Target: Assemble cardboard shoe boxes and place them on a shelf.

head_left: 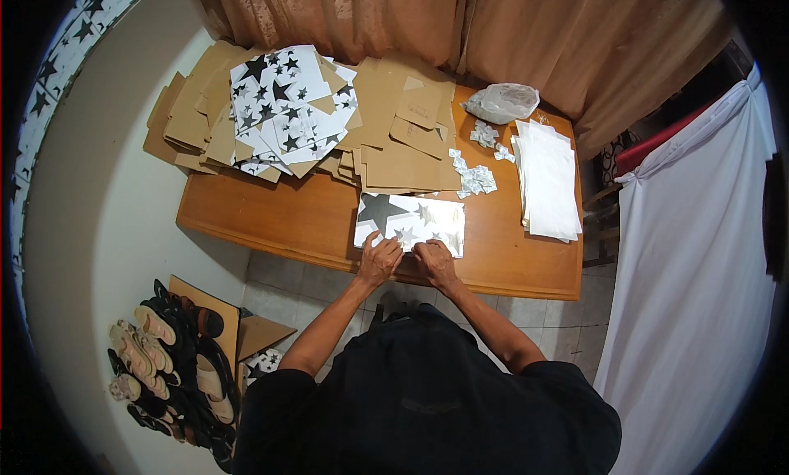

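A flat rectangular white box [419, 216] with black and grey stars lies at the front edge of the table. My left hand [380, 260] grips its near edge, left of the middle. Just to the right, my right hand [436, 261] holds the same edge with curled fingers. The two hands are a short way apart, thumbs towards each other. My fingertips partly cover the near side of the box, so the detail beneath them is hidden.
Flat brown cardboard pieces [399, 169] and star-printed sheets [283, 105] pile up behind. Small white packets [477, 180], a clear plastic bag [501, 103] and white paper sheets [546, 179] lie right on the wooden table [279, 220]. Shoes [156, 352] stand lower left.
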A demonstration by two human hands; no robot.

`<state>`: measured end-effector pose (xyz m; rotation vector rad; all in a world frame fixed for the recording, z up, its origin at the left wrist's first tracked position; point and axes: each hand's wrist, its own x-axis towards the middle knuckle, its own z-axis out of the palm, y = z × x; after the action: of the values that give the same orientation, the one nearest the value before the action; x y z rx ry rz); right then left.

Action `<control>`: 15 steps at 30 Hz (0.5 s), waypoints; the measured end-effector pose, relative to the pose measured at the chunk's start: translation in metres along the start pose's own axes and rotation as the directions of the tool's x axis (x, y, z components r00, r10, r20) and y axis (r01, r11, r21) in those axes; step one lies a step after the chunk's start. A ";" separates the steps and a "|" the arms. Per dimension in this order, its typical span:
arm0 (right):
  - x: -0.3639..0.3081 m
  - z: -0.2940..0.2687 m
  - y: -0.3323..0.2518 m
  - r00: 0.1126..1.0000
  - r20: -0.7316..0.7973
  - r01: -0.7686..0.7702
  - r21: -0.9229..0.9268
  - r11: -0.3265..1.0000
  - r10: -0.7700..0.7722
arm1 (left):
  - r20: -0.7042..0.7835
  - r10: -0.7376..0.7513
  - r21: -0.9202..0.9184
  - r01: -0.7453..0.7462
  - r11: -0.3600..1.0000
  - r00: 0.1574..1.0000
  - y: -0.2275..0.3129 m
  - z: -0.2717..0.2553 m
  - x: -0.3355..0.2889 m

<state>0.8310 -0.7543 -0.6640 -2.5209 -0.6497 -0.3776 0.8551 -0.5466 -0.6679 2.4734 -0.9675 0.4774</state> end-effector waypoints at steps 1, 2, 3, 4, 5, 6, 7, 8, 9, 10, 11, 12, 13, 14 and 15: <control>0.002 -0.003 -0.001 1.000 -0.001 0.008 -0.001 1.000 -0.008 | -0.006 -0.003 0.005 0.003 1.000 1.000 0.002 -0.001 0.000; 0.002 -0.007 -0.002 0.999 -0.017 0.038 -0.007 0.999 -0.038 | 0.002 -0.024 0.011 0.024 1.000 1.000 0.006 -0.001 -0.001; 0.004 -0.009 -0.002 0.997 -0.038 0.069 -0.018 0.997 -0.069 | 0.006 -0.041 0.019 0.041 0.999 0.999 0.008 -0.003 0.002; 0.004 -0.013 -0.001 0.996 -0.044 0.077 -0.022 0.997 -0.078 | -0.003 -0.038 0.025 0.038 0.999 0.999 0.011 -0.005 0.003; 0.003 -0.016 -0.001 0.999 0.005 0.051 -0.004 0.999 -0.051 | 0.007 -0.052 0.024 0.052 0.998 0.999 0.015 -0.007 0.003; 0.005 -0.021 0.000 0.998 0.053 0.023 0.015 1.000 -0.024 | 0.018 -0.064 0.024 0.064 0.998 0.998 0.020 -0.010 0.006; 0.010 -0.028 -0.002 0.998 0.050 0.032 0.018 0.999 -0.033 | 0.014 -0.067 0.032 0.067 0.997 0.998 0.026 -0.017 0.007; 0.013 -0.037 -0.005 0.994 0.101 -0.054 0.123 0.991 0.042 | -0.009 -0.107 -0.017 0.107 0.994 0.994 0.034 -0.023 0.008; 0.016 -0.045 -0.004 0.981 0.156 -0.147 0.217 0.965 0.114 | -0.031 -0.141 -0.070 0.138 0.988 0.990 0.042 -0.026 0.010; 0.016 -0.048 0.006 0.999 0.034 -0.040 0.246 0.968 0.032 | -0.009 -0.163 -0.121 0.161 0.979 0.987 0.048 -0.024 0.008; 0.019 -0.054 0.015 0.999 0.031 -0.036 0.248 0.968 0.029 | -0.011 -0.164 -0.117 0.161 0.980 0.986 0.056 -0.023 0.008; 0.022 -0.061 0.027 0.996 -0.028 -0.071 0.267 0.961 0.082 | 0.094 -0.260 -0.209 0.275 0.939 0.961 0.066 -0.020 0.009; 0.024 -0.067 0.040 0.987 -0.086 -0.104 0.290 0.951 0.134 | 0.205 -0.342 -0.285 0.390 0.876 0.917 0.074 -0.017 0.009; 0.024 -0.070 0.058 0.977 -0.078 -0.171 0.285 0.943 0.200 | 0.368 -0.409 -0.357 0.533 0.767 0.835 0.076 -0.005 0.009; 0.024 -0.073 0.071 0.979 -0.076 -0.161 0.290 0.943 0.190 | 0.362 -0.418 -0.351 0.538 0.766 0.833 0.080 0.010 0.005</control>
<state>0.8779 -0.8378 -0.6224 -2.2471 -0.4018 -0.3228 0.8041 -0.6075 -0.6525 2.2601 -0.4132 -0.2353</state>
